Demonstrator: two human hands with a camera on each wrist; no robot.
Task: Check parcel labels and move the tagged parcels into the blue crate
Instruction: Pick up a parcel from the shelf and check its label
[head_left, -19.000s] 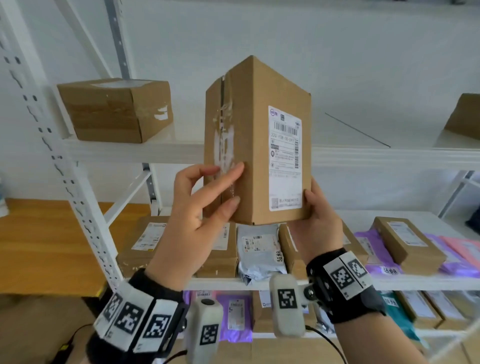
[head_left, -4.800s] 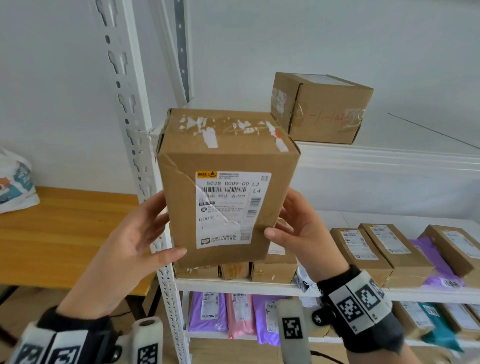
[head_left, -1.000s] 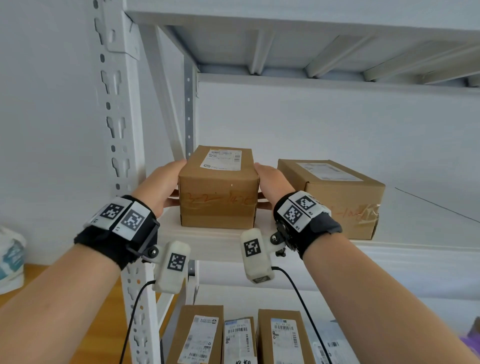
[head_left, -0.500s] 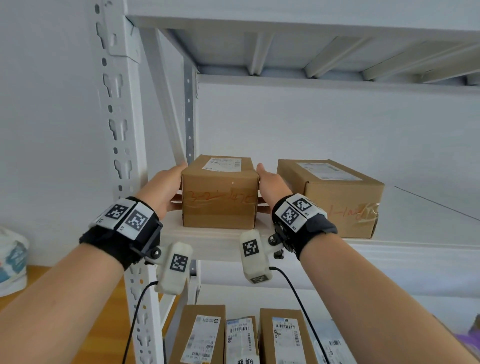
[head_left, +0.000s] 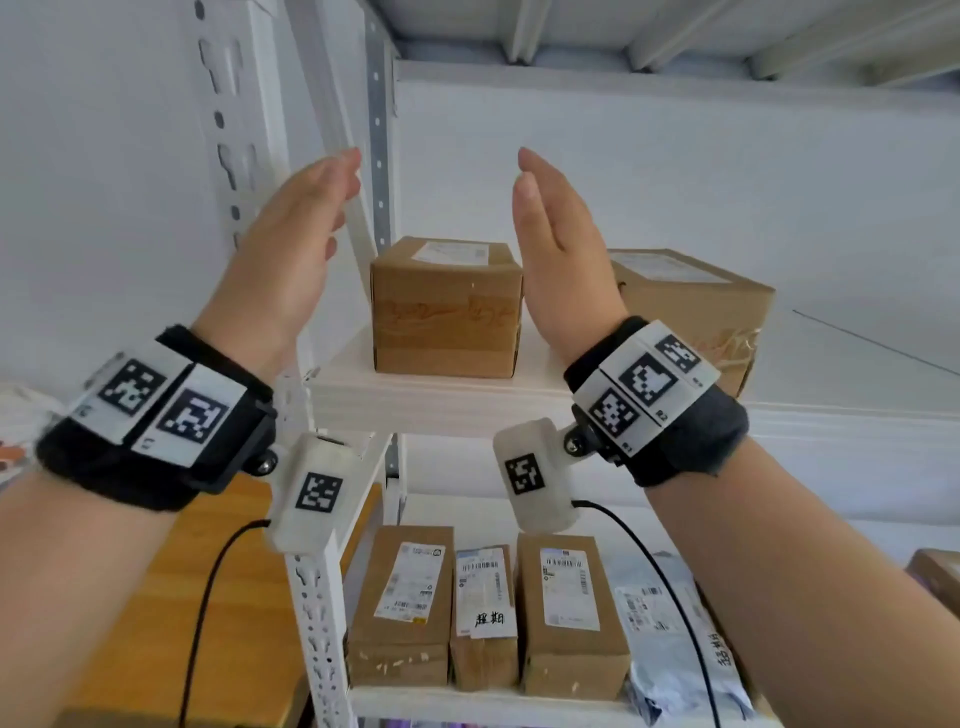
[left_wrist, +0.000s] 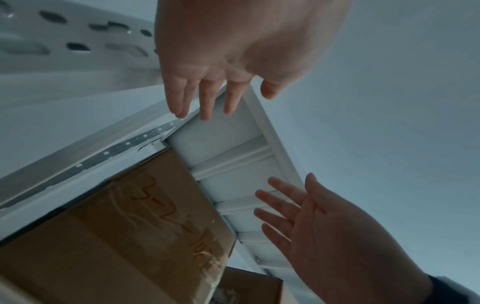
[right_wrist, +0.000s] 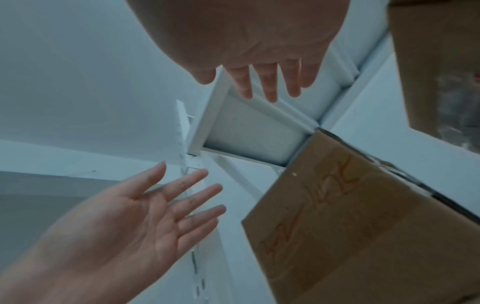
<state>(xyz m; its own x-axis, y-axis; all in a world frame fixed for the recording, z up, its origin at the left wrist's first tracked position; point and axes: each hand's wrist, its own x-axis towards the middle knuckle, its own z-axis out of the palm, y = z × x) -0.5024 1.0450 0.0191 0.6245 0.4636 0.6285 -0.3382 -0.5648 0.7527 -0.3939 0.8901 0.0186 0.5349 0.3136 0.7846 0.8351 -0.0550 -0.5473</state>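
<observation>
A small cardboard box (head_left: 447, 306) with a white label on top and orange writing on its taped front stands on the upper shelf (head_left: 441, 400), near the left post. My left hand (head_left: 317, 218) and right hand (head_left: 545, 218) are raised on either side of it, palms facing each other, fingers straight, touching nothing. In the left wrist view the left hand (left_wrist: 221, 61) is spread above the box (left_wrist: 116, 236). In the right wrist view the right hand (right_wrist: 259, 51) hangs empty near the box (right_wrist: 363, 226). No blue crate is in view.
A larger cardboard box (head_left: 691, 312) sits to the right on the same shelf. On the lower shelf stand three labelled boxes; the middle one (head_left: 485, 613) carries a handwritten tag. A grey mailer bag (head_left: 670, 623) lies beside them. A white perforated post (head_left: 244, 130) rises at left.
Both hands have let go of the small box, which stays on the upper shelf, and have lifted up and back from its sides.
</observation>
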